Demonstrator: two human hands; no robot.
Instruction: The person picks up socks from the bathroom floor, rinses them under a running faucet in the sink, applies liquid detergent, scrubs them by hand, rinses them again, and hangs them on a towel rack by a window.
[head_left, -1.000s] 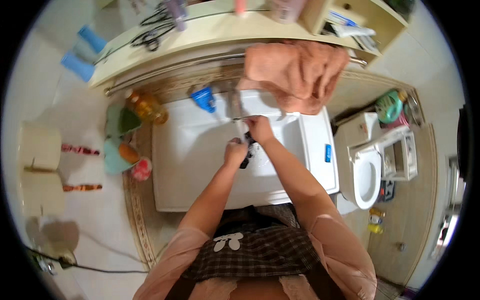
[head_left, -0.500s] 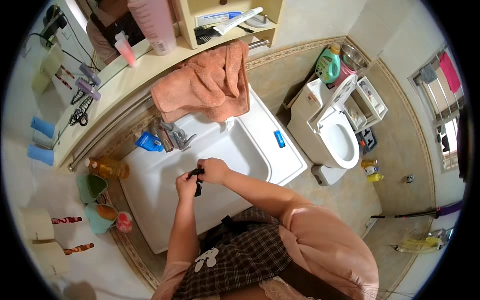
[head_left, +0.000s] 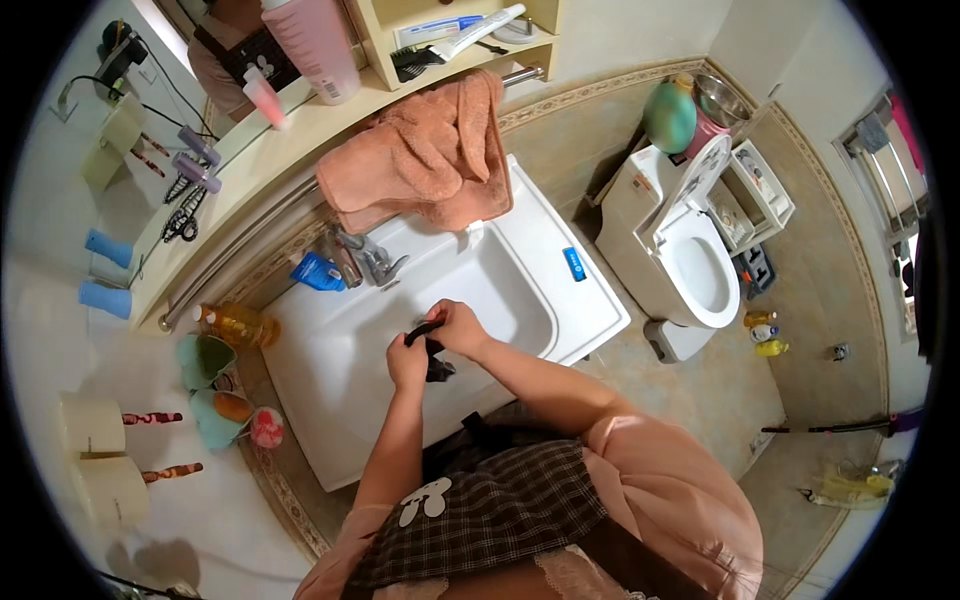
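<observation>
Above the white sink (head_left: pixel 340 420), both hands grip one small, limp black strip (head_left: pixel 424 332). It could be cloth or a strap; I cannot tell which. My left hand (head_left: pixel 407 363) is closed on one end and my right hand (head_left: pixel 461 329) pinches the other, so a short stretch spans between them. A loose dark part dangles below, next to my left fingers. Beyond the hands stands the metal faucet (head_left: pixel 378 262), with a blue tube-like pack (head_left: pixel 319 272) to its left.
An orange towel (head_left: pixel 415 160) hangs from the rail over the sink's back edge. A small blue packet (head_left: pixel 573 264) lies on the right rim. The toilet (head_left: pixel 700 275) stands at right with its lid up. Yellow bottles (head_left: pixel 240 325) and green holders (head_left: pixel 205 360) are at left.
The black strip, bunched between my hands before, now stretches across them, with its loose part hanging lower. My hands have come slightly apart, and the whole view has shifted a little.
</observation>
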